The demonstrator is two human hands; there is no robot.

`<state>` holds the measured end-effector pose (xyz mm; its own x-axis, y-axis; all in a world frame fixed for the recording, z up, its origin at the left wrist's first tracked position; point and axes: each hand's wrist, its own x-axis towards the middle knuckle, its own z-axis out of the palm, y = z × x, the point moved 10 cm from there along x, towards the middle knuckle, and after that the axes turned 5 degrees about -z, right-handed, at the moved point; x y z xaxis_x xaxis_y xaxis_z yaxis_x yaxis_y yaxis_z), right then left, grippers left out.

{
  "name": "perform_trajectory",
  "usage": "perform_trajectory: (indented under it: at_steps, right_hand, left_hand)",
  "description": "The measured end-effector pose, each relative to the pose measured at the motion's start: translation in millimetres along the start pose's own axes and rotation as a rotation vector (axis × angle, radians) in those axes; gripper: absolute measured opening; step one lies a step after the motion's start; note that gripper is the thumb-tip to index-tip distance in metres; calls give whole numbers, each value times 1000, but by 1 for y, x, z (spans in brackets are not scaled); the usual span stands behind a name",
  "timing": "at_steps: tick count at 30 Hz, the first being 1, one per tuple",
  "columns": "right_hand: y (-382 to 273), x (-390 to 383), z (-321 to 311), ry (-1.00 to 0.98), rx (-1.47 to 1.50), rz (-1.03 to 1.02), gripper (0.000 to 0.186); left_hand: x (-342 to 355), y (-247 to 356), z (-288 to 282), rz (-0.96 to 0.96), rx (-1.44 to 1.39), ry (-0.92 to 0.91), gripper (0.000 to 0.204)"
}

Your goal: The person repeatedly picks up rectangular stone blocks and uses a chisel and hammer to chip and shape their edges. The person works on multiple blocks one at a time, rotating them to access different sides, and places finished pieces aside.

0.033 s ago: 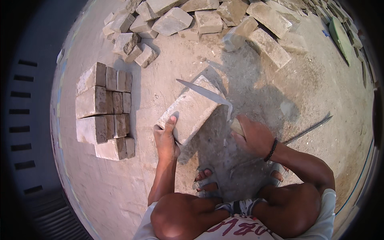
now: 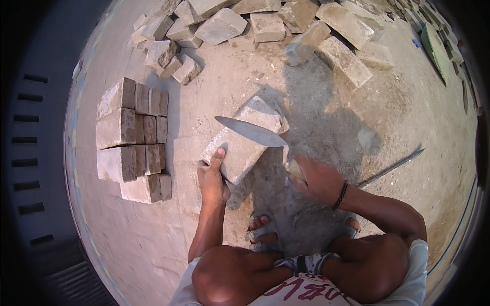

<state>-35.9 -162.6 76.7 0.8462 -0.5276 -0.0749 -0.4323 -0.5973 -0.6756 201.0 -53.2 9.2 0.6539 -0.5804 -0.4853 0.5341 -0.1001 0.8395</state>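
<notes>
My left hand point(image 2: 213, 176) grips the near left corner of a pale, dusty brick point(image 2: 237, 153), its thumb lying on the top face. The brick is held at a slant in front of my feet. In my right hand point(image 2: 319, 178) is the handle of a pointed trowel point(image 2: 252, 133), fingers wrapped round it. Its grey metal blade points left across the upper part of the brick; whether blade and brick touch, I cannot tell.
A neat stack of bricks point(image 2: 116, 130) stands at the left. Loose bricks and broken pieces point(image 2: 220, 28) are heaped at the far side. A thin dark rod point(image 2: 390, 168) lies on the ground to the right, and a green curved object point(image 2: 433, 53) lies far right.
The trowel has come nearer and slightly left, its blade turning to show more of its flat face. My right hand has moved the same way. The left hand and brick have barely moved.
</notes>
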Motion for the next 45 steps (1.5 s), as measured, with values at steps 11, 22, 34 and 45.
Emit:
perform_trajectory:
  at_steps: [11, 22, 34, 45]
  right_hand:
    - [-16, 39, -25, -25, 23, -74, 38]
    - [12, 61, -11, -23, -182, -128, 38]
    - [46, 92, -43, 23, -102, 42, 36]
    - [-6, 99, -59, 81, 27, 45, 38]
  left_hand:
    - [-7, -11, -6, -112, -16, 68, 59]
    - [-7, -1, 2, 15, -24, 27, 69]
    - [-13, 19, 23, 35, -26, -72, 71]
    - [-9, 32, 15, 72, 135, -64, 73]
